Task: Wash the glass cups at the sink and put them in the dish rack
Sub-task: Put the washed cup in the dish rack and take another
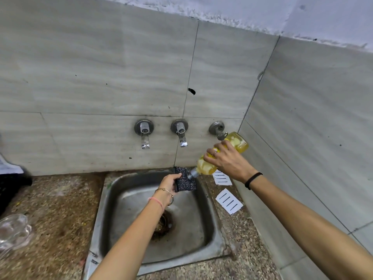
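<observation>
Tipping the yellow soap bottle, my right hand grips it, spout touching the sponge. My left hand pinches that sponge over the sink's back edge.

This is a plain, well-worn washing-up corner of a kitchen. A square steel sink is sunk into a speckled stone table, with a rusty drain at its bottom. Two short taps and a third valve come straight out of a wall of large grey tiles, above which the paint is flaking. A bottle of yellow washing liquid and a dark scrub sponge are over the basin. Clear glass cups sit on the table at the left. A dark shape at the far left edge may be a dish rack, though it is blurred.
</observation>
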### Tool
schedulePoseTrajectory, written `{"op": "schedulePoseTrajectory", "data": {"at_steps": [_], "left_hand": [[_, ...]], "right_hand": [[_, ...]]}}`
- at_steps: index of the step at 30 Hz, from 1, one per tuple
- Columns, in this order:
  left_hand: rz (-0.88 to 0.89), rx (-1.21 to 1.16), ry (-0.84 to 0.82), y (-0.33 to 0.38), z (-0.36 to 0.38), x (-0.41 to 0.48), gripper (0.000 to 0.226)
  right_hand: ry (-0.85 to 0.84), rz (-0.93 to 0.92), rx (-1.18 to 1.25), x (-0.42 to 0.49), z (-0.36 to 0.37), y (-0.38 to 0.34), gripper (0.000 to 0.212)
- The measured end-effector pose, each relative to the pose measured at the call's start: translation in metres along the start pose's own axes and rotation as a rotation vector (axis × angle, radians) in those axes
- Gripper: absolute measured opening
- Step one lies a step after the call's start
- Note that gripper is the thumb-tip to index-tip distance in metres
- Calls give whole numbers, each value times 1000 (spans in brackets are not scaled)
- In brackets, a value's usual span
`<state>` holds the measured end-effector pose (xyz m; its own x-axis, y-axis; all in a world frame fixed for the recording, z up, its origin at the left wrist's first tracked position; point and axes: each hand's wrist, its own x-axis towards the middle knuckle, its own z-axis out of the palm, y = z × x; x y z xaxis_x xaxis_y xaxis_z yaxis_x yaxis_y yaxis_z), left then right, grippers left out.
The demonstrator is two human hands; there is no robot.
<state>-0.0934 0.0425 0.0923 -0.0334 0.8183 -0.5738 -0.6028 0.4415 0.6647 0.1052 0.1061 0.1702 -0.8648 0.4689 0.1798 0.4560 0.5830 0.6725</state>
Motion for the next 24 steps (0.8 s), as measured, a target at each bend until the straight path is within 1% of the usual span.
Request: {"op": "schedulePoseTrajectory", "data": {"at_steps": [4,8,10,12,14,17,20,22,24], "left_hand": [[-21,-31,-41,-1,4,-4,17],[-27,-60,-55,-1,2,-2,18],[-17,-70,-39,-1,0,0,17],[-11,-90,-36,-1,-1,3,17],[-9,-84,-35,-1,1,6,14],[-2,-69,-37,-3,4,12,10],[-2,-81,-49,-7,12,17,11],[0,-98,-55,-9,18,22,13],[6,-106,-44,-12,24,28,11]], "right_hand": [[-35,123,64,-1,2,1,30],[-130,157,148,-10,9,1,39],[-202,190,232,-17,12,-1,48],[-255,269,391,-24,15,-6,54],[-234,411,643,-32,17,-13,52],[-150,666,1039,-43,26,-21,47],[-81,875,1339,-52,44,-28,47],[-29,1009,1470,-54,59,-35,49],[34,1156,1498,-54,75,-42,51]]}}
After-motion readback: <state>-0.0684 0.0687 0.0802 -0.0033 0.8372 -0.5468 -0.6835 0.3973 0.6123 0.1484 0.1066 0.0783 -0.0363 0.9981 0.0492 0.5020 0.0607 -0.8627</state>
